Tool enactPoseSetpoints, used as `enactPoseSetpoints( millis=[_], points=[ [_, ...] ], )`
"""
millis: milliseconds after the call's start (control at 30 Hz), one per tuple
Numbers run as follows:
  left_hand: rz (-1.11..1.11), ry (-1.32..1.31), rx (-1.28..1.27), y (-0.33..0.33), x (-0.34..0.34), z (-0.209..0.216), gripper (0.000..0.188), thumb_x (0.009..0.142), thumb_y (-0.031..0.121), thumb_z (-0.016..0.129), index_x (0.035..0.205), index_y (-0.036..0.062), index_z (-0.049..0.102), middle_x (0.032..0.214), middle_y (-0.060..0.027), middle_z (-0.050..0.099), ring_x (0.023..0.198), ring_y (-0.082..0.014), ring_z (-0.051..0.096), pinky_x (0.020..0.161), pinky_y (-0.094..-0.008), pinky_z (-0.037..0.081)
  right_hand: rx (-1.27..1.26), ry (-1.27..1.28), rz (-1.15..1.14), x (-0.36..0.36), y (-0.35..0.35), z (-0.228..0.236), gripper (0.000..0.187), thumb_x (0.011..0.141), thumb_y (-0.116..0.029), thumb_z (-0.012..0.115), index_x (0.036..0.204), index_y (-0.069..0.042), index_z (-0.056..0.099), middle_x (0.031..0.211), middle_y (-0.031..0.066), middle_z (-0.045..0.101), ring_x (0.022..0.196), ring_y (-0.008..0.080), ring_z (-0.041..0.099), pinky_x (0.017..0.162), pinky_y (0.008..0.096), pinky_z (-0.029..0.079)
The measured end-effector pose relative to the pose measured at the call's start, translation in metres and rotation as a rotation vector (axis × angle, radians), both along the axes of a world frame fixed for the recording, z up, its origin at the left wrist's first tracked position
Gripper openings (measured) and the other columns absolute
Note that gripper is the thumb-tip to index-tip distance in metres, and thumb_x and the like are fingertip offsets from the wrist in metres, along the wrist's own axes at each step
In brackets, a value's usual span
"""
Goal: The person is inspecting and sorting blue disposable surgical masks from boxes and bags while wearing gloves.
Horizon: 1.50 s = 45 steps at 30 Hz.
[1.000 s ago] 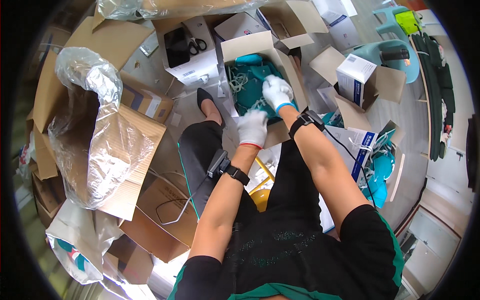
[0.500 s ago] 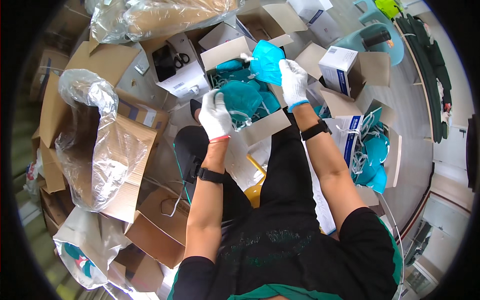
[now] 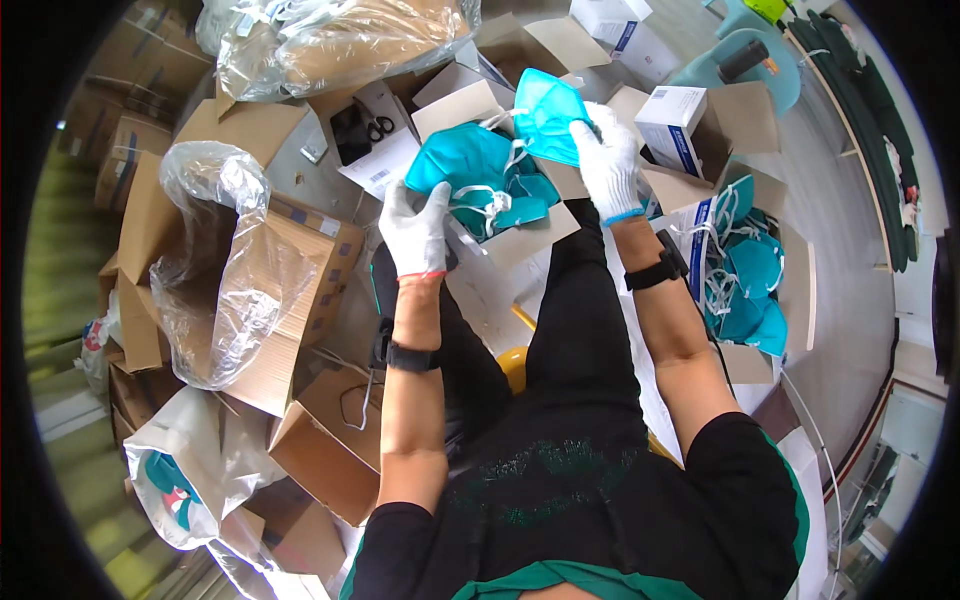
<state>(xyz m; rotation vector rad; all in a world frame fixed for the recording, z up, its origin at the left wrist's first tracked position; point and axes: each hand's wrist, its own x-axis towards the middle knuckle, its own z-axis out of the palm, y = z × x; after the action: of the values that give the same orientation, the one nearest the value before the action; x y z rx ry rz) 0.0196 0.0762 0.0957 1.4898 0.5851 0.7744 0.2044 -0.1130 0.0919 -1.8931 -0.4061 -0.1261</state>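
My left hand (image 3: pixel 415 228), in a white knit glove with a red cuff, grips a teal face mask (image 3: pixel 458 158) by its left edge, thumb in front. White straps dangle from that mask over an open carton (image 3: pixel 535 238) holding several more teal masks. My right hand (image 3: pixel 608 165), gloved in white with a blue cuff, pinches the right edge of a second teal mask (image 3: pixel 548 112) above the carton's far right side. Its fingertips are partly behind the mask. The held masks hide much of the carton's contents.
A second carton with several teal masks (image 3: pixel 752 280) stands at the right. Beyond it is a white and blue box (image 3: pixel 672 125). Black scissors (image 3: pixel 380 128) and a dark phone (image 3: pixel 351 134) lie far left of the masks. Clear plastic (image 3: pixel 200 290) drapes a large open carton at left.
My left hand has raised its mask up and to the left, clear of the pile. The right hand's mask has shifted slightly right and turned. The view has also shifted.
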Motion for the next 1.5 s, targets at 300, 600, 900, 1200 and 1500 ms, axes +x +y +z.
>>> enactPoseSetpoints(
  millis=[300,600,900,1200,1500],
  points=[
    [-0.305,-0.143,-0.151,-0.007,-0.035,0.055,0.026,0.088,-0.008,0.069,0.114,-0.0049,0.068,0.097,-0.0115,0.073,0.078,-0.0149,0.068,0.073,-0.0273,0.056,0.222,-0.069,0.095,-0.027,-0.025,0.048,0.017,0.091,-0.013,0.070,0.104,-0.002,0.072,0.098,0.0091,0.073,0.088,0.0171,0.069,0.081,0.0306,0.054],
    [-0.193,-0.091,-0.191,-0.046,-0.020,0.049,0.015,0.091,0.005,0.074,0.105,-0.0004,0.073,0.092,-0.0030,0.072,0.076,-0.0099,0.063,0.073,-0.0255,0.050,0.223,0.152,0.515,-0.065,-0.027,0.087,0.024,0.095,-0.013,0.066,0.112,0.003,0.071,0.104,0.0082,0.072,0.094,0.0130,0.066,0.085,0.0269,0.052],
    [0.064,-0.150,-0.420,-0.063,-0.011,0.037,0.023,0.092,0.009,0.073,0.112,-0.0021,0.068,0.102,-0.0069,0.069,0.087,-0.0140,0.064,0.080,-0.0276,0.052,0.574,0.607,0.591,-0.107,-0.009,0.059,0.032,0.095,-0.014,0.070,0.124,-0.002,0.068,0.109,0.0025,0.071,0.094,0.0096,0.066,0.081,0.0249,0.055],
    [-0.274,0.019,-0.475,-0.072,-0.020,0.028,0.018,0.097,0.015,0.068,0.111,0.0027,0.068,0.090,-0.0038,0.071,0.067,-0.0119,0.066,0.059,-0.0275,0.054,0.638,0.720,0.531,-0.120,-0.011,0.071,0.021,0.091,-0.014,0.074,0.109,-0.004,0.070,0.085,0.0003,0.069,0.068,0.0072,0.062,0.056,0.0218,0.049],
    [-0.183,0.266,-0.268,-0.054,-0.017,0.038,0.039,0.092,0.038,0.074,0.104,0.0011,0.067,0.088,-0.0081,0.070,0.077,-0.0171,0.066,0.068,-0.0333,0.056,0.171,-0.313,0.448,-0.141,-0.003,0.031,0.028,0.092,-0.019,0.072,0.116,-0.005,0.068,0.099,0.0087,0.074,0.078,0.0217,0.071,0.070,0.0311,0.055]
  ],
)
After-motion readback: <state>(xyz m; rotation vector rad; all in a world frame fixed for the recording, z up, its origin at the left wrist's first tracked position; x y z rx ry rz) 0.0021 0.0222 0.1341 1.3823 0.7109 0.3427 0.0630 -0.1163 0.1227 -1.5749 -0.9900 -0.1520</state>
